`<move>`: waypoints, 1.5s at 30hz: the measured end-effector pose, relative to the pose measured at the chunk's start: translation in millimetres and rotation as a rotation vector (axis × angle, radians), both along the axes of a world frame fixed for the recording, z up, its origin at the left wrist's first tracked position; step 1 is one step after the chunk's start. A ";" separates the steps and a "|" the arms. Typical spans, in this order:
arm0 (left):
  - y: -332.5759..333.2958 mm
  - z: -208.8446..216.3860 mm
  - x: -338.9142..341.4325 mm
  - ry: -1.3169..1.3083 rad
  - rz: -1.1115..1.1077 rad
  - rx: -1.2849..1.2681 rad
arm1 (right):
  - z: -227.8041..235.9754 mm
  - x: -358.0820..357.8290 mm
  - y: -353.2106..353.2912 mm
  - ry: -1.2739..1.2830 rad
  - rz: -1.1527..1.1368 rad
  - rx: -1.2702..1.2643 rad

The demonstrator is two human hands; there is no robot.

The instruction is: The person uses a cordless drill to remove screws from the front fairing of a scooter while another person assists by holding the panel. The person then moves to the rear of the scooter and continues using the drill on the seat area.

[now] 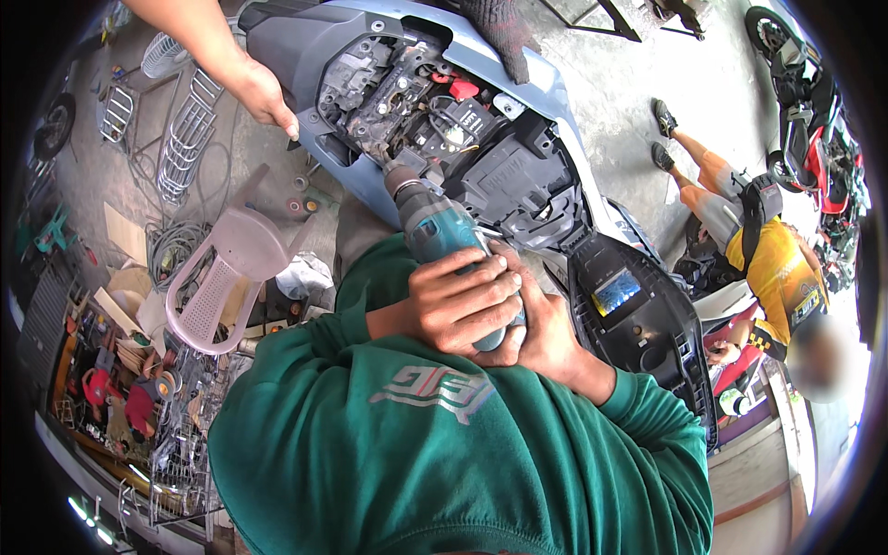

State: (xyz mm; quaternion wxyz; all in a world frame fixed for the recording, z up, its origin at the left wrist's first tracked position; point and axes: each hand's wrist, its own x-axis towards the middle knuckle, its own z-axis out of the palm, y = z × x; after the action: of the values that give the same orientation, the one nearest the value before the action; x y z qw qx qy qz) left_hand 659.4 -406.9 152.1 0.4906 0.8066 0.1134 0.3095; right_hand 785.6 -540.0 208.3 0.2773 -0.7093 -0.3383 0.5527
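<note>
I'm gripping the teal drill [442, 229] with both hands, the left hand [465, 301] lapping over its rear, the right hand [548, 338] closing on its other side. Its tip is reaching into the motorbike's open under-seat bay [511, 185], which is holding a black battery [453, 131] and a red cap [463, 89]. The black seat pan [652, 356] is lying open, bearing a blue-and-yellow label [615, 291].

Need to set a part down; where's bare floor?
Bare concrete lies between the scooter and the yellow-shirted person's shoes. Crowded: the left, with pink chair, coiled cable and wood pieces, and the scooter's exposed parts by the drill.
</note>
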 end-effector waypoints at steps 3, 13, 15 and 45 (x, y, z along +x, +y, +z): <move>0.8 0.7 -2.1 -0.002 -0.001 0.007 | 0.4 0.2 -0.4 0.023 0.002 -0.042; 1.2 -0.5 -1.9 -0.009 -0.012 -0.009 | -1.4 -1.3 -0.9 0.007 -0.008 -0.041; 1.4 -0.4 -1.8 -0.003 -0.012 -0.016 | -1.0 -1.9 -1.7 0.014 -0.007 -0.028; 20.9 -4.6 -16.1 -0.014 0.049 -0.120 | 3.3 -0.3 39.7 0.107 0.027 -0.092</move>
State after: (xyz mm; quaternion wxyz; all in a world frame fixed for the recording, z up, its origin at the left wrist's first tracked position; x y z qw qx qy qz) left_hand 643.3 -386.0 147.5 0.5311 0.7706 0.1482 0.3198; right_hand 785.3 -500.3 211.6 0.2548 -0.6861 -0.3067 0.6085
